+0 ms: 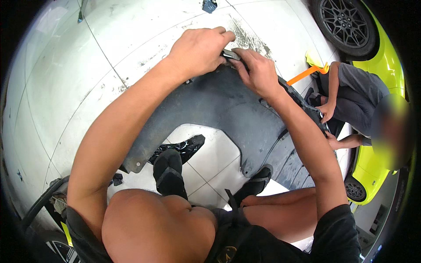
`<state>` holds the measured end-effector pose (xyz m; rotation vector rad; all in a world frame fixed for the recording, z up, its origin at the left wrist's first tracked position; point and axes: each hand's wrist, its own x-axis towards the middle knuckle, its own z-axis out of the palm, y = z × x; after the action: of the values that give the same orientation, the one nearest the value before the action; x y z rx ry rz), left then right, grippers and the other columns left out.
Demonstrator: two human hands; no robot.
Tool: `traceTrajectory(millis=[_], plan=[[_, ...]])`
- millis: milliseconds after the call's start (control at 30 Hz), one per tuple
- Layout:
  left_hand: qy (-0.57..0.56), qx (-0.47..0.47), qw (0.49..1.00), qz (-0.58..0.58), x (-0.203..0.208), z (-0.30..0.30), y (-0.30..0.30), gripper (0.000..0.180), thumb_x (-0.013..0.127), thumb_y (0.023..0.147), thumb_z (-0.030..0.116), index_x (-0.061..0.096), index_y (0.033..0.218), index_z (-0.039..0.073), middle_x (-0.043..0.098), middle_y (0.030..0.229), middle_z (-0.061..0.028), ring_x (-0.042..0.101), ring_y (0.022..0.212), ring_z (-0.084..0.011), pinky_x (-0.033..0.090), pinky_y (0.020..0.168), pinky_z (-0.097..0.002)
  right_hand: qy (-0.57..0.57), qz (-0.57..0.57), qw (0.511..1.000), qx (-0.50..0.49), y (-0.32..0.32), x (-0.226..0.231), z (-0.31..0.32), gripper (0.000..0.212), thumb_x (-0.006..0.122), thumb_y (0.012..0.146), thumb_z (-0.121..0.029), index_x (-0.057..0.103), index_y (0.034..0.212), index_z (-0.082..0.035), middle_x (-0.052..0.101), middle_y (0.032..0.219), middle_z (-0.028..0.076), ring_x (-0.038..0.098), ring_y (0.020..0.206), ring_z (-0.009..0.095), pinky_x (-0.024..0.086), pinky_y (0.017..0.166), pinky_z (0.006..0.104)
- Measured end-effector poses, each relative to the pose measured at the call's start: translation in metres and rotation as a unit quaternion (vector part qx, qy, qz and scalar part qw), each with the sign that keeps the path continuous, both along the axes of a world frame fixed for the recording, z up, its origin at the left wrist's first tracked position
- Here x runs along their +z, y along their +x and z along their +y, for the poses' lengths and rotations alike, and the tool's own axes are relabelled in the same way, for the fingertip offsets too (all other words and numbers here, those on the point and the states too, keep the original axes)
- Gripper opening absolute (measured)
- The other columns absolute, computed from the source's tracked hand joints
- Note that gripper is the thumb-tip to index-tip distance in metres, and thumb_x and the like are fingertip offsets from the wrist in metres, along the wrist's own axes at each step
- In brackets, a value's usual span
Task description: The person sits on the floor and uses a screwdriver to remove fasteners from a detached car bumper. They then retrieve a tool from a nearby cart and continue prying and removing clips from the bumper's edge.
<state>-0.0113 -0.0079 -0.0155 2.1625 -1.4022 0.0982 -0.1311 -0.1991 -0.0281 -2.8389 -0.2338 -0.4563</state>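
Note:
A large dark grey plastic panel (pixel 206 101), apparently a car part, lies before me, with a wide curved cut-out on its near side. Both my hands meet at its far edge. My left hand (pixel 202 49) has its fingers curled, with the thumb down at that edge; what they hold is hidden. Pinched by my right hand (pixel 258 72) is a small shiny black-and-silver piece (pixel 230 55), which reaches toward the left thumb. Whether this piece is fixed to the panel I cannot tell.
At the right, a crouching co-worker (pixel 357 94) has both hands on the panel's right edge, near an orange bar-like tool (pixel 307 75). Behind stands a yellow-green car (pixel 388 48). Crumpled black plastic (pixel 186 148) lies by my foot. White floor tiles (pixel 105 33) show dark smudges.

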Motion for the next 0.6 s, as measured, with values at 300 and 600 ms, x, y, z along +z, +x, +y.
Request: traceTrajectory(millis=[300,600], plan=[[-0.026,-0.010,0.996,-0.079,-0.013,0.011,0.008,0.045,0.077,0.086,0.024,0.065,0.127,0.010,0.070,0.106,-0.0098,0.071,0.095,-0.0320,0.058,0.082,-0.0434,-0.016,-0.262,0.965,-0.005,-0.004,-0.005,0.027,0.019,0.070,0.091,-0.012,0.070,0.109,-0.004,0.068,0.087,0.013,0.067,0.067,0.028,0.055,0.062,0.0382],[-0.018,-0.016,0.998,-0.065,-0.013,0.012,0.014,0.040,0.076,0.086,0.019,0.066,0.122,0.005,0.071,0.106,-0.0157,0.071,0.097,-0.0362,0.058,0.083,-0.0459,0.736,-0.010,0.633,-0.240,-0.001,-0.029,0.100,0.022,0.064,0.101,-0.013,0.069,0.108,0.007,0.072,0.095,0.013,0.068,0.073,0.018,0.055,0.061,0.0299]])
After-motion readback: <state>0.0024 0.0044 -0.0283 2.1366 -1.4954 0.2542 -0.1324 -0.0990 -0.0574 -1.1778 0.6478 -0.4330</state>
